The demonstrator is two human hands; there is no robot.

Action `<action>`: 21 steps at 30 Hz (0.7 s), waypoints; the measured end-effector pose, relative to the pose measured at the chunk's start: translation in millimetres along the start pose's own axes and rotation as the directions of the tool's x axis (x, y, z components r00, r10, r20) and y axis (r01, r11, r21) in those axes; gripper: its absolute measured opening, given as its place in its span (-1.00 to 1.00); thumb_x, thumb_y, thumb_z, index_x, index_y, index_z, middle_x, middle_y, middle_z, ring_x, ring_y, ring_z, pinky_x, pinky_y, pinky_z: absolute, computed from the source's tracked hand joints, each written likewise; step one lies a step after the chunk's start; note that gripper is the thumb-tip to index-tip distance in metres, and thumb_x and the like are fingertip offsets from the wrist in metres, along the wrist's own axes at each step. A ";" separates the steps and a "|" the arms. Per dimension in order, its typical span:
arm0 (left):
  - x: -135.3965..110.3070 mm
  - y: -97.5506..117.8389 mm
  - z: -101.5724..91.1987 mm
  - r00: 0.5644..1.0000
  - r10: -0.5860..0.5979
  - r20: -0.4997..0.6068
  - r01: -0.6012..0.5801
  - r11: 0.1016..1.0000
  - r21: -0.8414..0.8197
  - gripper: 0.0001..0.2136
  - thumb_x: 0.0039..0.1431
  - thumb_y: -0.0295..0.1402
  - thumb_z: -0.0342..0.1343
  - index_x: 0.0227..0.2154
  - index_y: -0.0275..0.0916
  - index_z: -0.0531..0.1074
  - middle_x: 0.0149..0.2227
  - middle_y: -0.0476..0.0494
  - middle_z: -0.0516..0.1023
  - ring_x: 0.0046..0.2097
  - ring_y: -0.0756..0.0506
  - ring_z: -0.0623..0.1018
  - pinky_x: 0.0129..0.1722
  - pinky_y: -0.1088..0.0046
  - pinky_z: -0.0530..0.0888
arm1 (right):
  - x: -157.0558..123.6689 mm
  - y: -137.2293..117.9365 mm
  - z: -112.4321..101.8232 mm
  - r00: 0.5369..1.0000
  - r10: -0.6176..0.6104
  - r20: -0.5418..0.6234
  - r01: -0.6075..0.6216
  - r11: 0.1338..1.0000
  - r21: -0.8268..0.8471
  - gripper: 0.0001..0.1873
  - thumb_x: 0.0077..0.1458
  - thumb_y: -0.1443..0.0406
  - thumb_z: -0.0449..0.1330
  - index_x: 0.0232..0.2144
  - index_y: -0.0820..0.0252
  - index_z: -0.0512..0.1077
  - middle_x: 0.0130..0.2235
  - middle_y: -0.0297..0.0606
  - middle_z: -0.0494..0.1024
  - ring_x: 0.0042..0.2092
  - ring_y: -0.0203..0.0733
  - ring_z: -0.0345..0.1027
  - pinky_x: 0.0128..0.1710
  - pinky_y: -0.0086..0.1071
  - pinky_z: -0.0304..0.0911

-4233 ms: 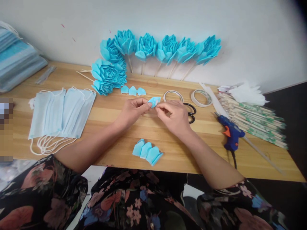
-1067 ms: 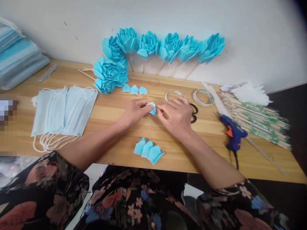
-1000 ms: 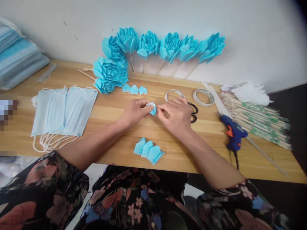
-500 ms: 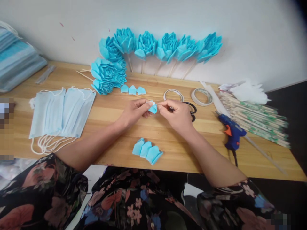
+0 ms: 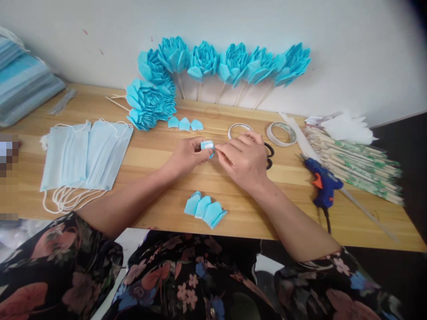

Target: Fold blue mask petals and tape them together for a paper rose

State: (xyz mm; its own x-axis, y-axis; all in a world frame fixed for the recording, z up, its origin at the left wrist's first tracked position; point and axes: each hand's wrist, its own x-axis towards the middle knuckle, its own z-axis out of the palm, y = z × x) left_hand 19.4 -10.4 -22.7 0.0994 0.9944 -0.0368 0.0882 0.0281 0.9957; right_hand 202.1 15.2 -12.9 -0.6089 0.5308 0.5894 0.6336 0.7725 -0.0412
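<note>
Between the thumb and fingers of my left hand [image 5: 191, 155] is a small light-blue petal [image 5: 206, 144] with a white strip on its face. My right hand [image 5: 245, 158] is closed in a pinch right at the petal's right edge; what sits between its fingertips is too small to make out. Below my hands lies an overlapping row of blue petals [image 5: 205, 209]. Three more cut petals [image 5: 184, 124] rest beyond them. Black-handled scissors [image 5: 269, 156] are partly hidden behind my right hand.
Blue flowers on sticks [image 5: 203, 60] lean along the wall. Face masks [image 5: 85, 155] lie at left, near a mask stack [image 5: 26, 84]. Tape rolls [image 5: 281, 134], a blue glue gun [image 5: 323, 180], a clear glue stick [image 5: 367, 213] and wrapped chopsticks [image 5: 356, 164] occupy the right.
The petal has turned in my left hand, so its white strip now faces up. My right hand has rolled over, knuckles higher, and its fingertips have shifted slightly left.
</note>
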 end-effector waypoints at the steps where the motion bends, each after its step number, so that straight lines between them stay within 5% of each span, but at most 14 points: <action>1: -0.1 0.8 -0.7 1.000 -0.004 0.013 0.004 1.000 0.006 -0.83 0.01 -0.34 0.22 -0.55 -0.24 0.35 -0.59 0.05 0.35 -0.52 0.06 0.31 -0.50 0.53 0.21 | 0.7 0.4 -0.7 1.000 -0.004 0.008 0.004 1.000 0.005 -0.69 0.31 0.33 0.06 -0.41 0.07 0.54 -0.45 -0.31 0.58 -0.31 -0.15 0.38 -0.02 -0.14 0.15; 9: 0.7 -1.5 -2.4 0.995 -0.018 0.101 0.027 0.996 -0.085 -0.77 -0.02 -0.22 0.32 -0.47 -0.26 0.43 -0.54 0.02 0.43 -0.49 0.05 0.38 -0.48 0.53 0.33 | 1.4 4.8 -0.8 0.975 0.199 0.098 -0.221 0.908 0.355 -0.80 0.18 0.36 0.15 -0.44 0.09 0.54 -0.50 -0.38 0.54 -0.42 -0.23 0.31 -0.24 -0.26 0.16; 21: 1.6 -4.5 -2.2 0.997 0.060 0.042 -0.056 0.996 -0.074 -0.73 0.13 -0.16 0.24 -0.50 -0.27 0.45 -0.51 -0.03 0.47 -0.48 0.04 0.42 -0.44 0.52 0.40 | 0.9 5.6 1.5 0.995 0.097 0.013 -0.098 0.980 0.171 -0.74 0.27 0.29 0.11 -0.41 0.04 0.56 -0.45 -0.34 0.60 -0.34 -0.17 0.38 -0.06 -0.16 0.16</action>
State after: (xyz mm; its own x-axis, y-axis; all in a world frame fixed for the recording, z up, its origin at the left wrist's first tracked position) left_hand 17.0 -8.7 -27.1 0.1462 0.9891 0.0190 0.0094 -0.0206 0.9997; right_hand 204.3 20.5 -13.8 -0.5506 0.6083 0.5717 0.5992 0.7648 -0.2366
